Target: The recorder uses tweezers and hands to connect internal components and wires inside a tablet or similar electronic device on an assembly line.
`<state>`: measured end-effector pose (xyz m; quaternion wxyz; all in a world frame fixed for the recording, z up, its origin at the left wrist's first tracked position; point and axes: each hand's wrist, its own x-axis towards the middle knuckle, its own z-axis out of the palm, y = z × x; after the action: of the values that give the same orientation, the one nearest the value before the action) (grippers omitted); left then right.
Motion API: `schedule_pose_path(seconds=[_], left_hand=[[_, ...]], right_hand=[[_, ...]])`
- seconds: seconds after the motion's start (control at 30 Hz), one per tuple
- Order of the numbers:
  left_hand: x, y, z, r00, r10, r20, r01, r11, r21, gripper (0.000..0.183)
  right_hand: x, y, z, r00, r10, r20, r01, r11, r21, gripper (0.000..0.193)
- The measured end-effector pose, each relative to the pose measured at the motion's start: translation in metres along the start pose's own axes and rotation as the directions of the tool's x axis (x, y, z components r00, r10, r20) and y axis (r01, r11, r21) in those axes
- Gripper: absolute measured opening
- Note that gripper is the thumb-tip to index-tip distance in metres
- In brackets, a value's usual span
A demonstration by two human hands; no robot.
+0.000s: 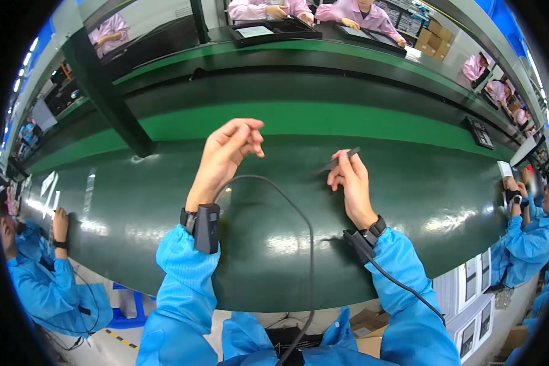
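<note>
My right hand [352, 177] is raised above the green table [268, 244], pinching a small, flat dark strip [341, 160] between thumb and fingers. What kind of part the strip is, I cannot make out. To the left, my left hand [229, 146] hovers over the table with its fingers curled in and the thumb against them. Nothing shows in it. Each wrist wears a black strap with a dark box, the left box [207, 229] and the right box [358, 246]. A black cable [311, 244] arcs from the left wrist down toward my body.
A dark post [107, 91] rises from the table's far left. Across the line, people in pink handle black trays [274, 32]. A black rectangular item [479, 132] lies at the far right. Co-workers in blue sit on both sides. White boxes [473, 305] are stacked at lower right.
</note>
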<state>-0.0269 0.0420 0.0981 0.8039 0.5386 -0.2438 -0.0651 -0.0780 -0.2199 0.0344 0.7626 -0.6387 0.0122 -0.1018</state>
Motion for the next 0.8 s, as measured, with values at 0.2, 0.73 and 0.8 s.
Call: schedule_pose_path(seconds=[0.2,0.73,0.8], left_hand=[[-0.058,0.050,-0.025,0.999,-0.041,-0.011,0.040,0.833,0.552,0.022],[-0.070,-0.012,-0.028,0.981,-0.134,0.142,0.010,0.760,0.650,0.023],[-0.069,-0.019,-0.038,0.982,-0.142,0.127,0.029,0.771,0.636,0.022]], right_hand=[[-0.002,-0.007,-0.006,0.991,0.060,0.118,-0.059,0.998,-0.010,0.034],[-0.014,0.016,0.077,0.906,0.023,0.422,-0.035,0.999,0.021,0.017],[-0.016,0.025,0.091,0.922,0.060,0.384,-0.066,0.998,0.004,0.018]])
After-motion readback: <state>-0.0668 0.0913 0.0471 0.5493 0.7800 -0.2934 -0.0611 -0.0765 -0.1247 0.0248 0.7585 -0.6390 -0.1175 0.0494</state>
